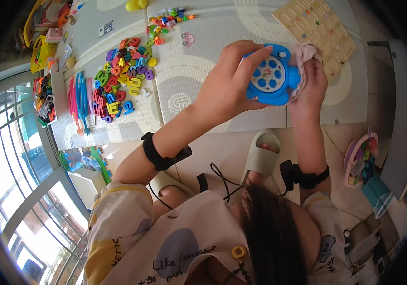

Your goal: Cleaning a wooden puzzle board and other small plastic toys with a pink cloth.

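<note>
A blue plastic toy (277, 98), turtle-like in outline with a round white disc of holes, is gripped in my left hand (230, 80). It is held up above the play mat, its disc facing me. My right hand (312, 80) holds a pinkish, crumpled cloth (305, 53) against the toy's right side. The cloth partly hides that edge of the toy. Behind my right hand, a wooden board with rounded recesses (319, 32) lies on the mat.
Left of my hands, a pile of colourful plastic letters and numbers (121, 78) covers part of the folded grey play mat (196, 117). Small toys (168, 21) lie farther back. Blue and pink strips (82, 103) sit near a toy-filled box (44, 99). A pink basket (349, 164) stands right.
</note>
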The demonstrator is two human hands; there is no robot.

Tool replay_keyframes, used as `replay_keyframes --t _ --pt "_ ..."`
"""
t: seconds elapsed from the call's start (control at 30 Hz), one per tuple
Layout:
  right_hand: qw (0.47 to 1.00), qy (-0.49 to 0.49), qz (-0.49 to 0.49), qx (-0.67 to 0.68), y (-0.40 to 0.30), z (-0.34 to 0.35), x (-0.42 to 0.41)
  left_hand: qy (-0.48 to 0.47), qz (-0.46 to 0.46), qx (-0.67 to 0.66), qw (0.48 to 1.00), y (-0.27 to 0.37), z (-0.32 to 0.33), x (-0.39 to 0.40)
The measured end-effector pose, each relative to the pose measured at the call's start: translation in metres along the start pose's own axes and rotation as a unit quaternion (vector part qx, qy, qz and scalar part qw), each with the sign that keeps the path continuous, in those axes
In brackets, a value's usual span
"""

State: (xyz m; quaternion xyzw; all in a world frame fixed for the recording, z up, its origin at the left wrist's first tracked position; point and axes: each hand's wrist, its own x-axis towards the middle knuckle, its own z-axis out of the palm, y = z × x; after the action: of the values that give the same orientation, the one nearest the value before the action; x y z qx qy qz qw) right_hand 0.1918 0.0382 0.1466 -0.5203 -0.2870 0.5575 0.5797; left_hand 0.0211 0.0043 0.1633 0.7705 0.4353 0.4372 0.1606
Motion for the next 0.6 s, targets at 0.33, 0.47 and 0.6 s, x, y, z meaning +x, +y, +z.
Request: replay_keyframes --t 0.33,0.47,0.6 --pt "0.907 -0.279 0.181 0.26 0.016 -0.024 0.01 0.016 0.049 -0.114 0.992 -0.012 -0.003 -0.003" --pt "0.928 -0.283 0.169 0.175 0.002 -0.029 0.001 -0.042 0.051 -0.138 0.988 -0.013 -0.006 -0.006" --pt "0.937 -0.302 0.173 0.036 -0.022 -0.031 0.004 -0.069 0.073 -0.176 0.979 -0.019 -0.01 -0.001"
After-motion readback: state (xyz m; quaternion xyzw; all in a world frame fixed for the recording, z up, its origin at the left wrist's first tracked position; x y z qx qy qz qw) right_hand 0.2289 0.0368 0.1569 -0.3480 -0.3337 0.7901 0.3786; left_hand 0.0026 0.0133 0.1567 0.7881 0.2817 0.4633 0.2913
